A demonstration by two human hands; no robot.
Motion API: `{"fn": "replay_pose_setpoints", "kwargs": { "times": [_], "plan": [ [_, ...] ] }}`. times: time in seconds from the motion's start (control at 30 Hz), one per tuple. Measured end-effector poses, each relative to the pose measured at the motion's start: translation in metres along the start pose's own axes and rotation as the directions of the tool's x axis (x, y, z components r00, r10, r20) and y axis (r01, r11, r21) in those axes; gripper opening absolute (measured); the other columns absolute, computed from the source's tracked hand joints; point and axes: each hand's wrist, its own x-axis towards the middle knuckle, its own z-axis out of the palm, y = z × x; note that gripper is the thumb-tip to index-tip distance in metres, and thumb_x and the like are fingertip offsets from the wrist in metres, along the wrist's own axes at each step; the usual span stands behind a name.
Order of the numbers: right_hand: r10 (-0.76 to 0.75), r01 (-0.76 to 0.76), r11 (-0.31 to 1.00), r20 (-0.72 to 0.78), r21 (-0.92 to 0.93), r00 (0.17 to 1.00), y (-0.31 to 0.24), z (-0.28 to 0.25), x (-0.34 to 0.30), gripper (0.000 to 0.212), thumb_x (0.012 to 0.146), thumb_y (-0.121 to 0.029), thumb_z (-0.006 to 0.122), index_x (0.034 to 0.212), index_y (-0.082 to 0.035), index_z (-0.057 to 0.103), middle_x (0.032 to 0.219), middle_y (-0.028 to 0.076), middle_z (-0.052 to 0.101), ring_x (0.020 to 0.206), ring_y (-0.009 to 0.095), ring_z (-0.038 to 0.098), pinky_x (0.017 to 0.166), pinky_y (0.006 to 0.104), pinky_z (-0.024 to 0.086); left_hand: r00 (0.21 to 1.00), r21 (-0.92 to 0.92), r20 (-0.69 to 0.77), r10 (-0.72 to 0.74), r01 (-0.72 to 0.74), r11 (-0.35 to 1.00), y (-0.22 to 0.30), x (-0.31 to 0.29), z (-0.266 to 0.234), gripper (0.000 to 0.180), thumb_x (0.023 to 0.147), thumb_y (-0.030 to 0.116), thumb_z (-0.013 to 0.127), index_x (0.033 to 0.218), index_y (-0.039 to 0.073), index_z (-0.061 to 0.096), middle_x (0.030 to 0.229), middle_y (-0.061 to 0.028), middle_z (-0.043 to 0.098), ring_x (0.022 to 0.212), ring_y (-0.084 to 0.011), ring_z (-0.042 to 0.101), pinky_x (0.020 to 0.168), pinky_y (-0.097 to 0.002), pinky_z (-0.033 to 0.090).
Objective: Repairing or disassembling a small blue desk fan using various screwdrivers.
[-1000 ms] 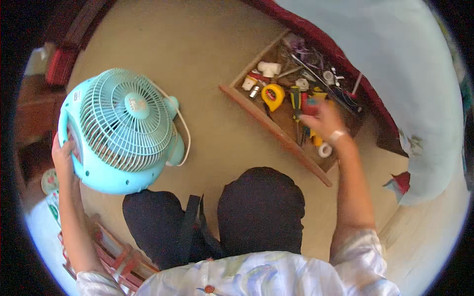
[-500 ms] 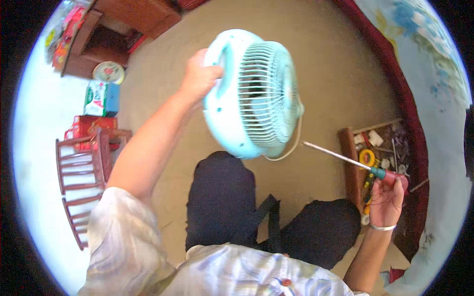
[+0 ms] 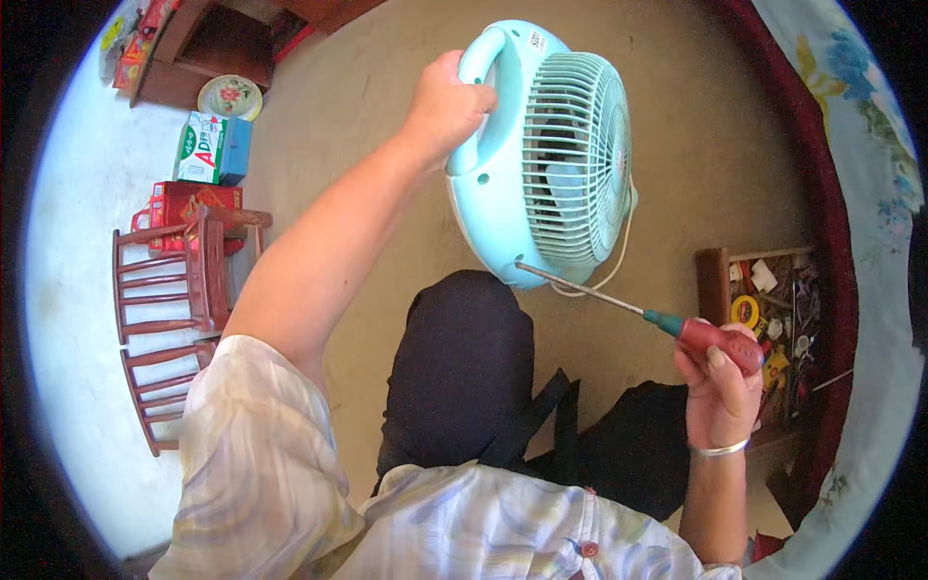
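Fan (image 3: 541, 155), pale blue plastic, likely light, rigid, hangs above knees; left hand (image 3: 447, 104) clenched round top handle. Right hand (image 3: 717, 382) grips red-handled screwdriver (image 3: 667, 324), tip at fan's lower rim.

Fan (image 3: 541, 155): small, pale turquoise plastic, round slatted grille, moulded carry handle on top rim. Held up off the floor by that handle, tilted, grille facing right. White cord hangs looped below the housing.

Screwdriver (image 3: 667, 324): long thin metal shaft, teal collar, red handle. Lies near-horizontal, tip toward the fan's lower edge; whether the tip touches the housing cannot be told.
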Motion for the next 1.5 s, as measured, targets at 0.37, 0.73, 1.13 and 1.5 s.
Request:
{"fn": "replay_pose_setpoints", "kwargs": {
  "times": [0.37, 0.73, 1.13, 1.5],
  "plan": [
    [0.136, -0.134, 0.988, -0.025, 0.072, 0.990, 0.012, -0.010, 0.015, 0.026, 0.076, -0.001, 0.059, 0.100, -0.002, 0.049, 0.097, 0.016, 0.059, 0.087, 0.026, 0.062, 0.073, 0.0337, 0.056, 1.000, -0.038, -0.004, 0.025, -0.025, 0.999, -0.002, -0.002, 0.002, 0.040, 0.063, 0.002, 0.055, 0.102, -0.004, 0.052, 0.084, -0.0103, 0.057, 0.072, -0.0175, 0.056, 0.065, -0.0301, 0.048],
    [0.362, -0.363, 0.925, 0.036, 0.111, 0.932, 0.018, -0.013, 0.028, 0.022, 0.079, -0.003, 0.059, 0.100, -0.004, 0.051, 0.098, 0.018, 0.061, 0.084, 0.026, 0.063, 0.074, 0.0368, 0.055, 1.000, -0.033, 0.004, 0.020, -0.020, 0.999, -0.009, 0.006, 0.000, 0.038, 0.062, 0.001, 0.054, 0.101, -0.002, 0.053, 0.083, -0.0085, 0.057, 0.069, -0.0165, 0.056, 0.062, -0.0292, 0.048],
    [0.297, -0.249, 0.946, 0.243, -0.208, 0.923, -0.022, -0.025, 0.048, 0.038, 0.084, -0.029, 0.052, 0.113, -0.005, 0.047, 0.097, 0.012, 0.057, 0.071, 0.020, 0.059, 0.065, 0.0335, 0.053, 0.999, -0.094, 0.033, -0.032, 0.035, 0.995, -0.018, 0.012, 0.003, 0.036, 0.064, -0.002, 0.051, 0.100, -0.003, 0.052, 0.084, -0.0089, 0.058, 0.070, -0.0169, 0.058, 0.062, -0.0276, 0.049],
    [0.000, 0.681, 0.316, 0.717, -0.661, 0.697, -0.021, 0.033, 0.066, 0.036, 0.078, -0.021, 0.063, 0.100, 0.003, 0.050, 0.072, 0.014, 0.055, 0.065, 0.021, 0.058, 0.059, 0.0288, 0.045, 0.986, -0.244, 0.114, -0.120, 0.145, 0.959, -0.063, 0.031, -0.051, 0.040, 0.066, -0.008, 0.052, 0.106, -0.003, 0.050, 0.088, -0.0115, 0.058, 0.057, -0.0131, 0.055, 0.048, -0.0230, 0.047]
  ]
}}
